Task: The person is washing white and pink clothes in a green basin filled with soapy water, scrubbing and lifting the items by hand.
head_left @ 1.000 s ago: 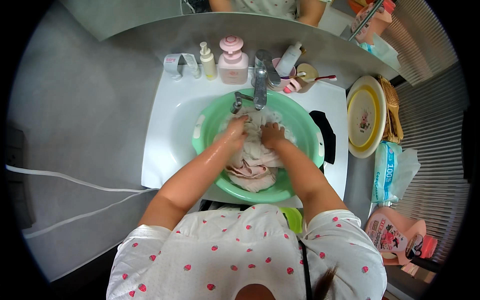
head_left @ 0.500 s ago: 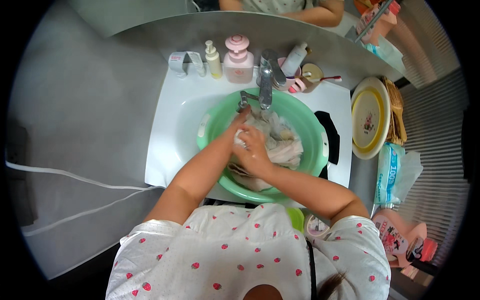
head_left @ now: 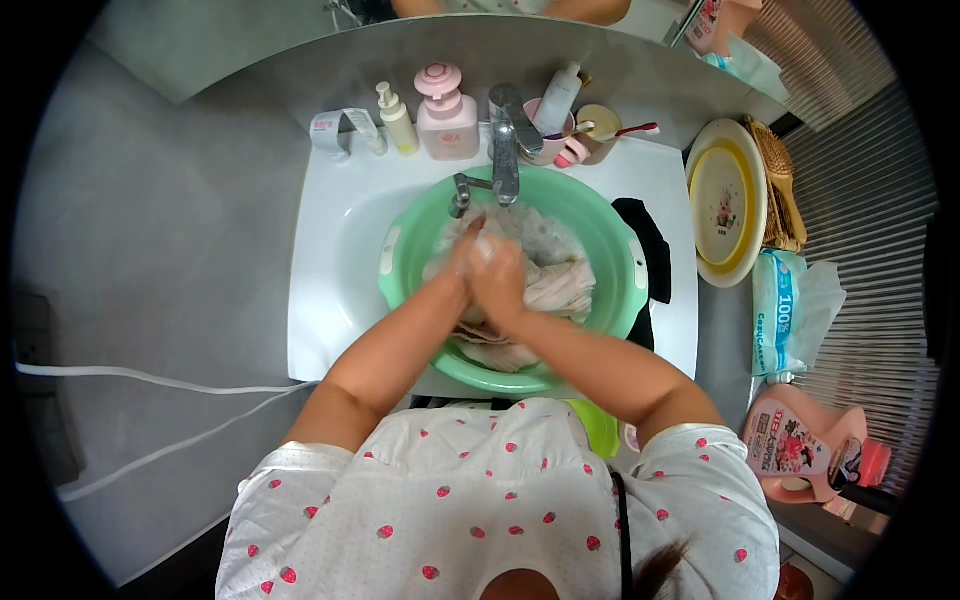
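Note:
A light green basin (head_left: pixel 622 275) stands in the white sink, with wet whitish cloth (head_left: pixel 562 288) and suds inside. Over the cloth, my two hands meet just in front of the tap. My left hand (head_left: pixel 462 252) is smeared by motion, its fingers partly hidden behind the other hand. Closed and pressed against it is my right hand (head_left: pixel 497 280), fingers curled round a small white thing (head_left: pixel 486 247) that may be soap or a bit of cloth. A fold of striped-edged cloth (head_left: pixel 472 332) lies beneath my wrists.
The chrome tap (head_left: pixel 506 150) reaches over the basin's far rim. Behind stand a pink pump bottle (head_left: pixel 450 130), a small cream pump bottle (head_left: pixel 397 122) and a cup with a tube (head_left: pixel 557 105). Black cloth (head_left: pixel 645 245) hangs at the right; a wipes pack (head_left: pixel 778 315) lies beyond.
My hands have stayed together and moved slightly; the right hand has turned and slid up toward the left hand's fingers. The whole view has shifted a little.

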### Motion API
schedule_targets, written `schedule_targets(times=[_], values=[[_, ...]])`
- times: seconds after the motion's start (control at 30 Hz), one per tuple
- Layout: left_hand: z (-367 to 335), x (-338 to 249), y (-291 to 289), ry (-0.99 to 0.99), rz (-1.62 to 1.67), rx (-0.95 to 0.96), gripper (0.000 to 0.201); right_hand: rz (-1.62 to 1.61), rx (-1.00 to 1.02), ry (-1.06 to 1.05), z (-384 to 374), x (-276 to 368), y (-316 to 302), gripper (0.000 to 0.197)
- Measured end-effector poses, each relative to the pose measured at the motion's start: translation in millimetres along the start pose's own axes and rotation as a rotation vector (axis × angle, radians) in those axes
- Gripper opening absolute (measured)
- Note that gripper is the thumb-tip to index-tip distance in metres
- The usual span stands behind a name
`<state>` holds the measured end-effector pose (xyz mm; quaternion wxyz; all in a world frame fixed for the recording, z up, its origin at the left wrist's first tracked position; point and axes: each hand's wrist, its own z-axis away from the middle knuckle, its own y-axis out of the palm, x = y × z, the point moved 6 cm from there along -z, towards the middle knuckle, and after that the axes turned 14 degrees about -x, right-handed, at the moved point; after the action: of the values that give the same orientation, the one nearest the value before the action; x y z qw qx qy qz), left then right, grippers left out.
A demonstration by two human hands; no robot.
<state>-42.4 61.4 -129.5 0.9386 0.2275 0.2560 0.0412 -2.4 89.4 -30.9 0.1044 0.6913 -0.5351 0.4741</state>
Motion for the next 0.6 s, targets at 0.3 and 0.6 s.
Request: schedule_targets(times=[0.3, 0.6], values=[[25, -25, -8, 0.178, -0.060, -0.241, 0.030, 0.210, 0.384, 0.453, -58, -129, -12, 0.026], [-11, -18, -24, 0.103, -0.079, -0.339, 0.049, 0.694, 1.199, -0.150, 11, -173, 61, 0.036]])
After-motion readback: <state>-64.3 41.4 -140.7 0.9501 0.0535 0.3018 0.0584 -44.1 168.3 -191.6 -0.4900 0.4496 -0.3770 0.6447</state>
